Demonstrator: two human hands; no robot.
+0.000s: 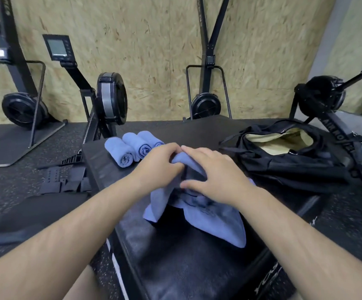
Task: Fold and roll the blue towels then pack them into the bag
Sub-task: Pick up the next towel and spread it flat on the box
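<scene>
A loose blue towel (214, 221) lies crumpled on the black padded box (175, 256) in front of me. My left hand (158, 165) and my right hand (212, 174) both grip its raised far edge, fingers pinched on the cloth. Three rolled blue towels (132, 148) lie side by side at the box's far left corner, just beyond my left hand. The black bag (288, 161) sits at the right on the box, its mouth open and showing a tan lining (277, 141).
Rowing machines (110, 98) and ski-trainer stands (206, 102) line the wooden wall behind the box. Black foot straps (65, 178) lie on the rubber floor to the left. Another rower's rail (340, 131) runs behind the bag.
</scene>
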